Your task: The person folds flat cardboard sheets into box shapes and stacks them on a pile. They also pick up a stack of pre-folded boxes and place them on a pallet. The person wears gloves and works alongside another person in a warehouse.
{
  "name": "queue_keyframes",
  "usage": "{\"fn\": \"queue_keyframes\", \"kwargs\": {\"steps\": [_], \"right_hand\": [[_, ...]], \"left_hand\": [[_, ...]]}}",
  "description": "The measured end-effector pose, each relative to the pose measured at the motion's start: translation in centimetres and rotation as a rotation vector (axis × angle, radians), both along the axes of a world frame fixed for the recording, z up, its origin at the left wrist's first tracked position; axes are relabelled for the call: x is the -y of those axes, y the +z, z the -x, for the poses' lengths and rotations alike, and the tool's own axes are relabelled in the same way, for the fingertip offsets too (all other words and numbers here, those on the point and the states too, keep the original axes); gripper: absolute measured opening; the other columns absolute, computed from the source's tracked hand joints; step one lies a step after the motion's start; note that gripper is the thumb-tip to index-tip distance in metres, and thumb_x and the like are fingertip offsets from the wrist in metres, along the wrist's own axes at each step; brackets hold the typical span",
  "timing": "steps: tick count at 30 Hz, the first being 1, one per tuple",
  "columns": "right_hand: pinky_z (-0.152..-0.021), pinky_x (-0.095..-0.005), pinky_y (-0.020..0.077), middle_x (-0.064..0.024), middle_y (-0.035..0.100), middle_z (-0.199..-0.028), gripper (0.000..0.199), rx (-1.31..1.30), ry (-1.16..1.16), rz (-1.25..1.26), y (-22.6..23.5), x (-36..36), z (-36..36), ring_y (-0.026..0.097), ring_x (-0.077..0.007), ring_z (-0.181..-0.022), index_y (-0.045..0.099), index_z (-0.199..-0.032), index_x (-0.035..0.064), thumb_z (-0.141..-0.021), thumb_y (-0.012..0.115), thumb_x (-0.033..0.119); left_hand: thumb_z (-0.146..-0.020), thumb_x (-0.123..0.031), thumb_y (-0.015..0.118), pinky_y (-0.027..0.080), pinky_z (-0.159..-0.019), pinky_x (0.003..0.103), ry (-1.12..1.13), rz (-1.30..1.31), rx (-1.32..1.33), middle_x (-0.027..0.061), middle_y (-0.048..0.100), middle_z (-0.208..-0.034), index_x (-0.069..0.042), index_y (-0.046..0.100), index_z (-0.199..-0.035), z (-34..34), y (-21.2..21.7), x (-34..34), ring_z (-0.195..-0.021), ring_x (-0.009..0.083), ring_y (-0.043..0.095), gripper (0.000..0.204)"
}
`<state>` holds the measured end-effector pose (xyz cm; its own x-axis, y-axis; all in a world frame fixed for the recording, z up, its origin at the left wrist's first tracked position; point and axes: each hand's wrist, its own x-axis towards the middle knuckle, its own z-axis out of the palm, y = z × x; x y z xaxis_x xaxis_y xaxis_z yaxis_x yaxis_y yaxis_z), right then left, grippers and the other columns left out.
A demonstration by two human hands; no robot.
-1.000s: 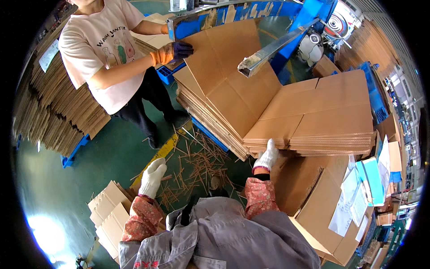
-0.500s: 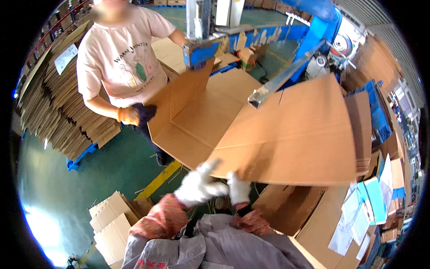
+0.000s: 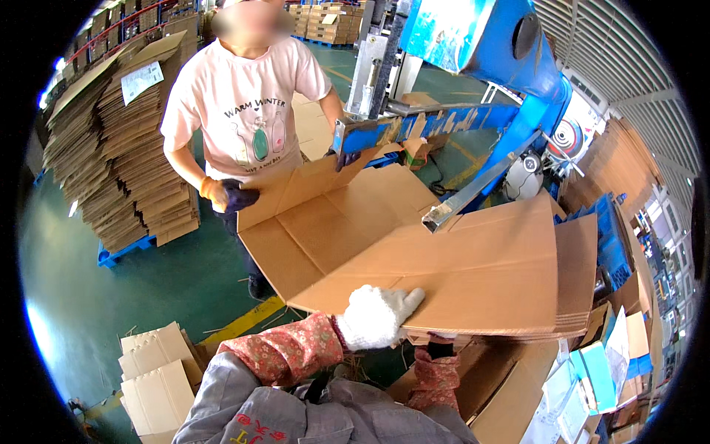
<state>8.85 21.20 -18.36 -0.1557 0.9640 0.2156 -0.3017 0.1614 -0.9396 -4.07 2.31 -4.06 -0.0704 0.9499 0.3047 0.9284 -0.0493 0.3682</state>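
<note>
A large brown cardboard carton (image 3: 444, 274), partly unfolded, spans the space before me. My left hand (image 3: 379, 314), in a white knit glove, rests across its near edge, the thumb stretched out over the board. Under the near edge, further right, my right hand (image 3: 442, 337) is almost wholly hidden, its fingers out of sight; the flowered sleeve shows below. Opposite me a person in a pink T-shirt (image 3: 255, 111) has a dark-gloved hand (image 3: 240, 196) at the carton's raised far-left flap and the other (image 3: 342, 159) near its far corner.
A blue machine arm (image 3: 444, 126) with a metal bar (image 3: 484, 181) reaches over the carton. Flat cardboard is stacked (image 3: 148, 163) on a blue pallet at left. Folded cardboard (image 3: 159, 392) lies lower left. Papers and a turquoise folder (image 3: 592, 374) lie at right.
The carton's near edge has come lower in view. My left hand has moved right onto the board, and my right hand has gone beneath its edge. The other person stands further right in view.
</note>
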Motion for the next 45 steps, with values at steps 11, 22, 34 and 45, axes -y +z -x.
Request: {"fn": "queue_keyframes", "kwargs": {"steps": [11, 22, 34, 45], "right_hand": [[-0.104, -0.0376, 0.0418, -0.018, 0.057, -0.131, 0.039, 0.768, 0.254, -0.955, 21.9, -4.5, -0.5, 0.051, -0.0303, -0.125, 0.066, -0.116, 0.0014, -0.079, 0.074, 0.009], [-0.093, -0.0401, 0.0482, -0.017, 0.064, -0.116, 0.037, 0.78, 0.166, -1.201, 24.6, -2.8, 9.6, 0.059, -0.0341, -0.107, 0.068, -0.106, 0.0029, -0.077, 0.076, 0.025], [-0.095, -0.0336, 0.0503, -0.0077, 0.067, -0.117, 0.027, 0.519, 0.754, -1.561, 27.7, -10.1, 12.9, 0.062, -0.0232, -0.108, 0.069, -0.114, 0.0099, -0.091, 0.054, 0.011], [-0.097, -0.0418, 0.0434, -0.017, 0.058, -0.131, 0.056, 0.005, 0.086, 0.053, 18.6, -30.5, -2.3, 0.057, -0.029, -0.119, 0.054, -0.132, 0.0015, -0.091, 0.061, 0.04]], "left_hand": [[-0.093, -0.023, 0.064, 0.042, -0.1, 0.037, 0.037, -0.219, 1.89, 0.0065, 0.059, -0.127, -0.003, 0.05, -0.135, -4.4, 2.5, 1.1, -0.115, 0.0206, 0.054, 0.048], [-0.094, -0.037, 0.06, 0.045, -0.099, 0.045, -0.002, -0.483, 2.14, 0.0112, 0.057, -0.129, -0.003, 0.049, -0.134, 3.1, 4.9, 2.9, -0.117, 0.0271, 0.055, 0.053], [-0.093, -0.067, 0.034, 0.049, -0.088, 0.043, 0.261, -0.682, 1.723, 0.0183, 0.063, -0.117, 0.002, 0.051, -0.13, 4.6, -4.9, 8.5, -0.101, 0.0315, 0.062, 0.08], [-0.096, -0.049, 0.049, 0.05, -0.072, 0.033, 0.823, -0.977, 2.026, 0.0173, 0.062, -0.111, 0.003, 0.053, -0.12, 3.4, -14.1, 19.3, -0.088, 0.0253, 0.06, 0.057]]}}
